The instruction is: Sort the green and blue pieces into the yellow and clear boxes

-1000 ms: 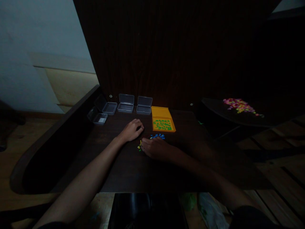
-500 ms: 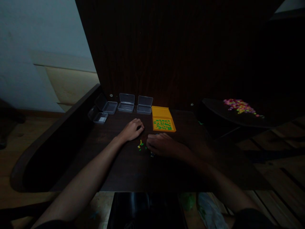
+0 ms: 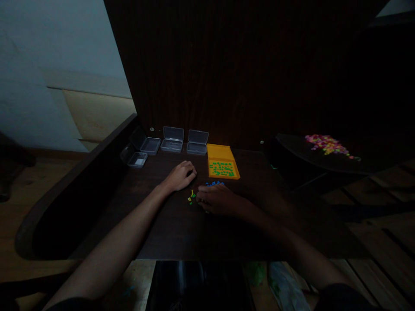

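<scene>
"where could a hand pass freely?"

"along the near part of the desk, bare wood runs between the two forearms to the front edge. there is open wood to the right of the yellow box, too."

"and between the hands?"

"only a narrow gap. the left hand rests on the wood, and small yellow and green pieces lie just beside the right hand. blue pieces lie between that hand and the yellow box."

"the back and the left?"

"closed off. a tall dark panel rises behind clear boxes with raised lids. a side board walls the left."
</scene>
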Demonstrator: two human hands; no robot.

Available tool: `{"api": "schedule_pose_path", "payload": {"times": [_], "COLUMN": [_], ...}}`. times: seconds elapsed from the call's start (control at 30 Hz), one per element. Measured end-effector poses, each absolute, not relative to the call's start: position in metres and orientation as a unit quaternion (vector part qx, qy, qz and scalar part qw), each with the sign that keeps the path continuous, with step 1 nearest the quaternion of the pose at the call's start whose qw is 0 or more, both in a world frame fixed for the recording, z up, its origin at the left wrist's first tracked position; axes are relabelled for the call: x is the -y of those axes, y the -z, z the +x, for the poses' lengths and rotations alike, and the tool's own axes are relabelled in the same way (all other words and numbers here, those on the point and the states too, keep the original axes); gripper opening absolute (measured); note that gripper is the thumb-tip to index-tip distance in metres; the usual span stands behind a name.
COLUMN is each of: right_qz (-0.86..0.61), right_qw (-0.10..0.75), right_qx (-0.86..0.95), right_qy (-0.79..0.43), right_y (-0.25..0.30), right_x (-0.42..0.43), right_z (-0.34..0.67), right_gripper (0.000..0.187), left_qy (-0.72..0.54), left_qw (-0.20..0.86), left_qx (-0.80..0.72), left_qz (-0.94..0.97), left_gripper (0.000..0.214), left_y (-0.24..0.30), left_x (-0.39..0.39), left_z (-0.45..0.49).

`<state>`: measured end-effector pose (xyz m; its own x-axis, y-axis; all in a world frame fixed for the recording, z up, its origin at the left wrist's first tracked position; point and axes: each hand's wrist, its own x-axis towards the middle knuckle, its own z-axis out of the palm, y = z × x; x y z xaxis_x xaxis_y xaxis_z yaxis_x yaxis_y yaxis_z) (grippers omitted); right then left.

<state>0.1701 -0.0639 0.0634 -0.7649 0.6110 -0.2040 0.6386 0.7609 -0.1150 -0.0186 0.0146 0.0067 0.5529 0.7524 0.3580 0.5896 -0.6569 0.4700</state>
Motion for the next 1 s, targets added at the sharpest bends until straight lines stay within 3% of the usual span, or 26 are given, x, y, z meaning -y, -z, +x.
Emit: {"api": "schedule_pose_path", "payload": {"times": [1.0], "right_qz": [0.296], "right_qw": [0.05], "right_qx": [-0.948], "right_qy": [0.108], "right_y": [-0.055], "right_x": [0.057], "right_z": [0.161], "right_gripper": [0.024], "left_qy": [-0.271], "left_qw": [0.154], "left_qx": [-0.39], "left_qz": [0.866], "left_gripper": [0.017], "left_y": [-0.006], "left_x": [-0.015], "left_z": [-0.019]}}
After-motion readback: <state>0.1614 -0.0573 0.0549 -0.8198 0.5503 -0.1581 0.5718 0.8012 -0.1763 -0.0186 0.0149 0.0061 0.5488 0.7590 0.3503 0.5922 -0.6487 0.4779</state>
